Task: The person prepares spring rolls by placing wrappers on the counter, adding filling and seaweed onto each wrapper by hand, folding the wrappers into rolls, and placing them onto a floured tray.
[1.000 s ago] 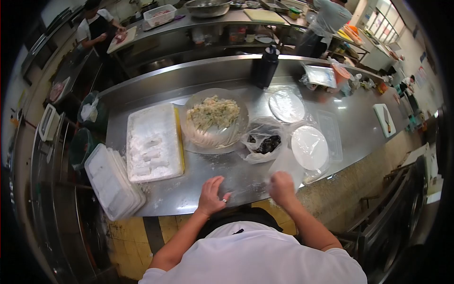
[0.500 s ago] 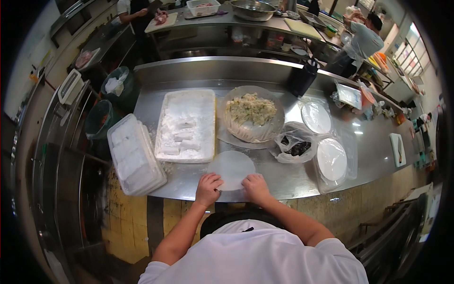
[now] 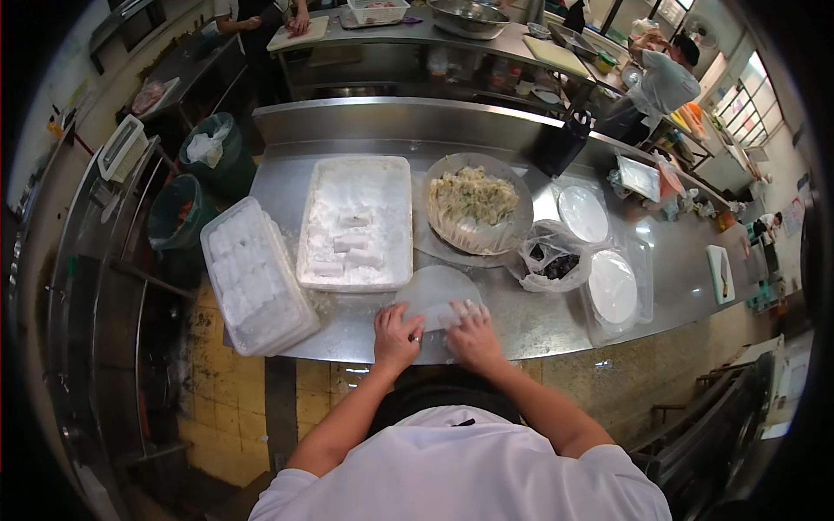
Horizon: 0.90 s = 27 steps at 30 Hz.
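A round, translucent sheet of rice paper (image 3: 441,289) lies on the steel table just in front of me. Its near edge is lifted and folded in between my hands. My left hand (image 3: 399,337) is closed on the near left edge, thumb and fingers pinched together. On the near right, my right hand (image 3: 473,335) grips the folded edge, its fingers bent over the sheet and slightly blurred. Beyond the sheet stands a round dish of pale chopped filling (image 3: 473,201) flecked with green. Left of that, a white tray (image 3: 314,221) dusted with powder holds several short white rolls (image 3: 351,242).
Stacked lidded plastic boxes (image 3: 254,286) stand at the table's left edge. To the right are a bag with dark pieces (image 3: 553,261), white round sheets in plastic (image 3: 613,286) and a black bottle (image 3: 565,143). Two co-workers are at farther counters; a knife lies on a board (image 3: 720,273).
Both hands have moved inward along the sheet, and its near edge is now raised and folded away from me. The camera view has shifted slightly.
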Available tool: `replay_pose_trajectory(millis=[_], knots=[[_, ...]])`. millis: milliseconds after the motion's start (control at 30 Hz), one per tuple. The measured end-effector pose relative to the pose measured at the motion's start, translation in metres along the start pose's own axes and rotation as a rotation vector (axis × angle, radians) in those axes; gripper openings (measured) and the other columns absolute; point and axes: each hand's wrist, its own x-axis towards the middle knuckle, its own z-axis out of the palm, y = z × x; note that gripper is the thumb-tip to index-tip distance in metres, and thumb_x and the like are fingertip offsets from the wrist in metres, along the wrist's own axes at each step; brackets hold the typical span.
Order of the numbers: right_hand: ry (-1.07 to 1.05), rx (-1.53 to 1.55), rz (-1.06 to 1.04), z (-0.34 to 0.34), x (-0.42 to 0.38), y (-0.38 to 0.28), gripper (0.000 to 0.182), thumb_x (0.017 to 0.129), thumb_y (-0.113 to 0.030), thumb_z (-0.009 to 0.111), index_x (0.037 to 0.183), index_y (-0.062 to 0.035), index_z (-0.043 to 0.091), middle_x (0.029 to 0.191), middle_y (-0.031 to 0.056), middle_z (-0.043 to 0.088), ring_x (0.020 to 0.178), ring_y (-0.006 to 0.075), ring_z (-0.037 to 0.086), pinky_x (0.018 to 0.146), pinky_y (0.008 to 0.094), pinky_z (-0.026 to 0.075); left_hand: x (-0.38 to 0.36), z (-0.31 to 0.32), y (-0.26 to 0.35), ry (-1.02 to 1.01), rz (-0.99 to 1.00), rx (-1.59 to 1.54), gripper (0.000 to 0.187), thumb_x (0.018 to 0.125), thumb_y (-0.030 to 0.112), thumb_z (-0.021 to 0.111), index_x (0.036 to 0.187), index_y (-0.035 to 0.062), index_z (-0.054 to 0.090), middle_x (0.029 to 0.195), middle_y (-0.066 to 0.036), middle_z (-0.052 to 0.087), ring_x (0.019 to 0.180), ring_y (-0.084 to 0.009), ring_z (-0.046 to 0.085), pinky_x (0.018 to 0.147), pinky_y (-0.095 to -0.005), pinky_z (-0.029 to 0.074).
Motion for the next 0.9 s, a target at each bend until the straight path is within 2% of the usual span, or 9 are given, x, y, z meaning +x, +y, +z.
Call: replay_pose_trajectory(millis=[67,167,267,367,400,467,533,733,900], knots=[[-0.121,0.019,0.015,-0.015,-0.009,-0.016,0.055,0.101,-0.042,0.068,0.145,-0.0103,0.067,0.164,0.0285,0.046,0.15,0.0537,0.042,0.128,0.0627,0.029,-0.003,0.004,-0.001,0.006,0.063,0.052,0.018,0.085,0.021,0.082,0.103,0.017,0.083,0.142,-0.015,0.065,0.136,-0.0378,0.056,0.12,-0.0618,0.038],[-0.231,-0.004,0.201,-0.024,-0.028,0.011,0.064,0.102,-0.047,0.066,0.153,-0.0081,0.061,0.168,0.0301,0.041,0.152,0.0566,0.039,0.128,0.065,0.027,-0.003,0.004,-0.002,-0.018,0.033,0.04,0.017,0.087,0.021,0.08,0.103,0.0183,0.083,0.143,-0.014,0.064,0.139,-0.0371,0.055,0.122,-0.0638,0.036],[-0.232,0.038,0.267,-0.03,-0.029,0.047,0.062,0.1,-0.036,0.071,0.151,-0.0038,0.06,0.166,0.0285,0.045,0.15,0.0546,0.043,0.126,0.0622,0.034,-0.004,0.005,-0.003,-0.018,0.017,0.036,0.018,0.087,0.023,0.081,0.105,0.0189,0.083,0.145,-0.013,0.064,0.139,-0.0366,0.055,0.123,-0.0635,0.035],[0.027,0.382,0.256,-0.049,0.021,0.077,0.058,0.095,-0.02,0.074,0.148,0.0,0.061,0.158,0.0278,0.054,0.145,0.0505,0.051,0.122,0.0552,0.042,-0.002,0.003,0.002,-0.029,-0.011,0.041,0.02,0.088,0.026,0.081,0.108,0.0202,0.083,0.145,-0.011,0.064,0.14,-0.0356,0.054,0.124,-0.0635,0.034],[0.108,0.344,0.215,-0.054,0.05,0.086,0.057,0.09,-0.008,0.073,0.145,0.0006,0.063,0.15,0.0276,0.061,0.139,0.046,0.058,0.118,0.0497,0.048,-0.002,0.003,0.004,-0.032,-0.018,0.049,0.022,0.088,0.027,0.081,0.108,0.0205,0.083,0.146,-0.011,0.064,0.141,-0.0354,0.054,0.124,-0.0634,0.034],[0.18,0.388,0.221,-0.057,0.108,0.105,0.055,0.089,-0.002,0.068,0.144,-0.0007,0.064,0.146,0.0249,0.066,0.135,0.0451,0.062,0.115,0.0497,0.05,0.0,0.002,0.005,-0.032,-0.031,0.072,0.024,0.087,0.029,0.082,0.11,0.0212,0.083,0.146,-0.011,0.064,0.141,-0.0351,0.055,0.124,-0.0634,0.034],[0.146,0.544,0.238,-0.049,0.168,0.127,0.053,0.09,-0.005,0.068,0.142,0.0017,0.064,0.135,0.0291,0.07,0.127,0.0489,0.065,0.109,0.0493,0.054,-0.001,0.002,0.005,-0.028,-0.035,0.088,0.025,0.086,0.031,0.083,0.11,0.0215,0.083,0.146,-0.01,0.065,0.142,-0.0351,0.055,0.124,-0.0635,0.034],[-0.06,0.379,0.274,0.017,0.282,0.153,0.024,0.091,-0.012,0.067,0.101,0.0091,0.071,0.106,0.0365,0.072,0.106,0.055,0.069,0.094,0.0566,0.056,0.002,0.001,0.008,-0.044,-0.064,0.107,0.026,0.085,0.032,0.084,0.108,0.022,0.083,0.147,-0.01,0.065,0.141,-0.0354,0.057,0.123,-0.0645,0.036],[-0.166,0.367,0.227,0.018,0.268,0.127,0.021,0.085,-0.006,0.062,0.092,0.0084,0.075,0.1,0.0363,0.073,0.099,0.0544,0.071,0.092,0.055,0.059,0.005,-0.002,0.012,-0.047,-0.068,0.103,0.026,0.084,0.032,0.084,0.108,0.0224,0.083,0.146,-0.01,0.066,0.14,-0.0356,0.058,0.122,-0.0651,0.036]])
